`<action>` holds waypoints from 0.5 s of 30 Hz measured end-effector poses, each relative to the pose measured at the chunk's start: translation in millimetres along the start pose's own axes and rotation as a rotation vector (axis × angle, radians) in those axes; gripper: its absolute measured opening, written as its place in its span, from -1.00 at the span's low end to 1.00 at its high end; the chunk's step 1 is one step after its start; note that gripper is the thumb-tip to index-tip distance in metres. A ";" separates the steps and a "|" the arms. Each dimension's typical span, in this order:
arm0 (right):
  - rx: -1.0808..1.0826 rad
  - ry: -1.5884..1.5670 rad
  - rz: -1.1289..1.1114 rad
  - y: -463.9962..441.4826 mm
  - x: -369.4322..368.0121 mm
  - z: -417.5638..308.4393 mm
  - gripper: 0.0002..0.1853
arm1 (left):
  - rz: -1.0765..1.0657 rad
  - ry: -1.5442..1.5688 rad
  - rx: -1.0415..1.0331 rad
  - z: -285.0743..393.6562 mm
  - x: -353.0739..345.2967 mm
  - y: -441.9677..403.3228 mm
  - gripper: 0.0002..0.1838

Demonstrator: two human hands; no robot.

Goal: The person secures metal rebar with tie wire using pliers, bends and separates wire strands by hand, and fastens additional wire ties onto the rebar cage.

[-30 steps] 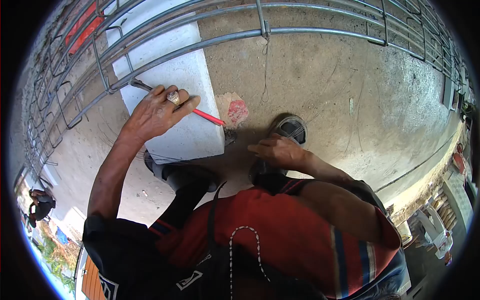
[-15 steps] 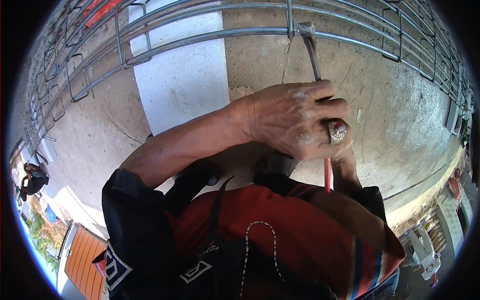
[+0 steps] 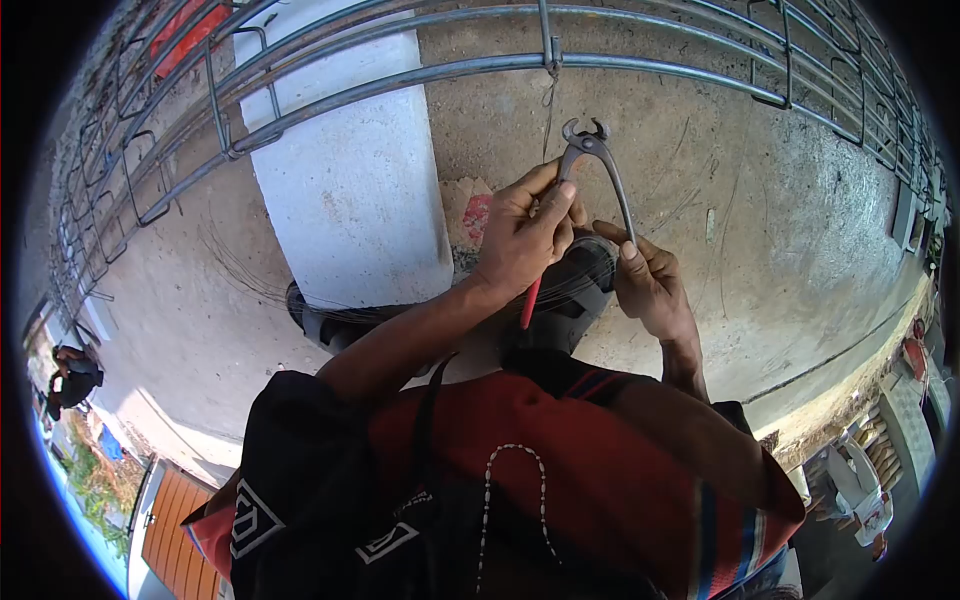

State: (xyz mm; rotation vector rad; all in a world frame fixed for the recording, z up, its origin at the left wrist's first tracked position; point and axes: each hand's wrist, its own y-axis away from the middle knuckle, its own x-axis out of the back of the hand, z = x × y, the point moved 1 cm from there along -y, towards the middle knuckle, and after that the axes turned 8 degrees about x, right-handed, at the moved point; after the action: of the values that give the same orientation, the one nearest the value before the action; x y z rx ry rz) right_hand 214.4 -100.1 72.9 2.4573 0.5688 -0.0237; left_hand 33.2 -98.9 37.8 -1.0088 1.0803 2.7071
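End-cutting pincers point(image 3: 588, 147) are held between my two hands, their jaws apart and pointing at the steel bars. My left hand point(image 3: 525, 235) is closed on one handle, whose red grip sticks out below the fist. With thumb and fingers, my right hand point(image 3: 655, 285) pinches the other handle near its end. Just beyond the jaws runs the rebar cage point(image 3: 470, 66), made of long bars and bent stirrups. A thin tie wire point(image 3: 549, 108) hangs from a joint where a stirrup meets the nearest bar.
A white board point(image 3: 345, 190) lies on the concrete floor under the cage. Loose thin wires point(image 3: 240, 270) lie beside my shoes point(image 3: 575, 290). Another person point(image 3: 75, 380) is at the far left. A red item point(image 3: 190, 35) lies behind the cage at the upper left.
The pincers have come away from the bar joint toward my body, and their handles have spread. My left hand has moved left and down; my right hand now shows on the other handle.
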 end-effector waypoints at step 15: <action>-0.079 -0.045 -0.129 -14.0 -9.0 -40.6 -0.43 | 0.117 -0.001 0.175 35.6 2.5 -6.7 -0.57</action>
State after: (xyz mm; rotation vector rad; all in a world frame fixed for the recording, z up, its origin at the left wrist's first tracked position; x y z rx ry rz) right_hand 196.0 -70.5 99.4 2.3342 0.6950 -0.1063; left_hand 13.4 -71.7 51.6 -0.9445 1.3895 2.6405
